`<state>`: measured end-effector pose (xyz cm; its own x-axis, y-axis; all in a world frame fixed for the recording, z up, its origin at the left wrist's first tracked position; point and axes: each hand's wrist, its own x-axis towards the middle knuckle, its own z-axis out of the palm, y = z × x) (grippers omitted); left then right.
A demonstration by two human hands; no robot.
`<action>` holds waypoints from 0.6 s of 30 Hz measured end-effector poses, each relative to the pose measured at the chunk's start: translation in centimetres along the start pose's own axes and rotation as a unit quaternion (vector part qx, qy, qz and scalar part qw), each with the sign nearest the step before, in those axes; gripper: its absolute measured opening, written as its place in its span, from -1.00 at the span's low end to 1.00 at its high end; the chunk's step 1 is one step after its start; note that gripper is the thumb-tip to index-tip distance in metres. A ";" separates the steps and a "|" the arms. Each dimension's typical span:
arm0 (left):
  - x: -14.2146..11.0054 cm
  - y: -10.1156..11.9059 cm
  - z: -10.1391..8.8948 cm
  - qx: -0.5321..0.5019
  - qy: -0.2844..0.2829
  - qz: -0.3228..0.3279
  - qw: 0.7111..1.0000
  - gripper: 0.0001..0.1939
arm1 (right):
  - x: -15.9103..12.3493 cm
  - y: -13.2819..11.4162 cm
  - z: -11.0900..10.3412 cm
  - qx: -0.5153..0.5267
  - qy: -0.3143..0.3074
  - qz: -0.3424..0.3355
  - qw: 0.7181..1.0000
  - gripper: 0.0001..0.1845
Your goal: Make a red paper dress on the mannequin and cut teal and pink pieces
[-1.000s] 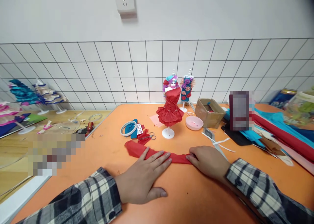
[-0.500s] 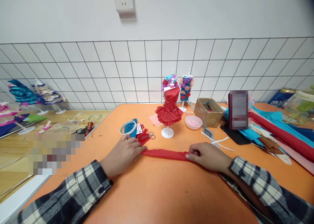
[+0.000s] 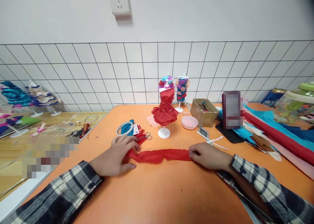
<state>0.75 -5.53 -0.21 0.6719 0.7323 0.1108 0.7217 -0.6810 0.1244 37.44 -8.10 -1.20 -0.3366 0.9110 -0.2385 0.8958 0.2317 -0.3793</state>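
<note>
A red crepe paper strip (image 3: 162, 155) lies stretched from side to side across the orange table. My right hand (image 3: 208, 154) pinches its right end between thumb and fingers. At the other end, my left hand (image 3: 115, 156) is open, thumb spread away from the fingers, and the strip's left end passes beneath its fingertips. Beyond the strip stands a small dress form in a red ruffled paper dress (image 3: 166, 108) on a white round base. Small scissors (image 3: 148, 136) lie on red scraps just past my left fingers, beside a roll of tape (image 3: 124, 128).
Behind the red dress stand two more decorated dress forms (image 3: 182, 88). To their right are a pink bowl (image 3: 189, 122), a cardboard box (image 3: 204, 112) and a phone-like upright device (image 3: 232, 109). Coloured paper rolls (image 3: 277, 135) fill the right side. More dressed forms (image 3: 41, 96) stand at far left.
My left hand has loosened, its thumb moving down and away from the fingers. The strip now looks wider and less taut. The view has shifted slightly; my right hand keeps its pinch.
</note>
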 end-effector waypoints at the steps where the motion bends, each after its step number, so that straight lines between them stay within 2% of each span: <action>1: -0.1 -0.1 0.0 -0.028 -0.015 0.001 1.000 -0.63 | 0.0 -0.2 0.1 -0.023 0.009 0.011 1.000 -0.81; 5: 0.1 -1.0 0.0 -0.101 -0.049 -0.020 0.994 -0.74 | 0.1 -0.2 0.4 -0.060 0.019 0.018 0.998 -0.82; 9: 0.6 -2.3 0.3 -0.151 -0.066 -0.053 0.985 -0.62 | 0.2 0.5 0.2 -0.039 0.009 -0.003 0.999 -0.75; 13: 0.7 -3.0 0.6 -0.129 -0.056 -0.077 0.987 -0.57 | 0.4 1.1 0.3 -0.046 0.013 0.006 0.999 -0.60; 18: 0.3 -3.3 0.4 -0.087 -0.060 -0.060 0.993 -0.68 | 0.6 1.2 0.7 -0.066 0.025 0.025 0.997 -0.58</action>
<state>-1.36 -3.05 -1.01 0.6056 0.7952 -0.0320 0.7650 -0.5705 0.2989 38.09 -7.48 -2.45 -0.2783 0.9377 -0.2082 0.9429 0.2254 -0.2452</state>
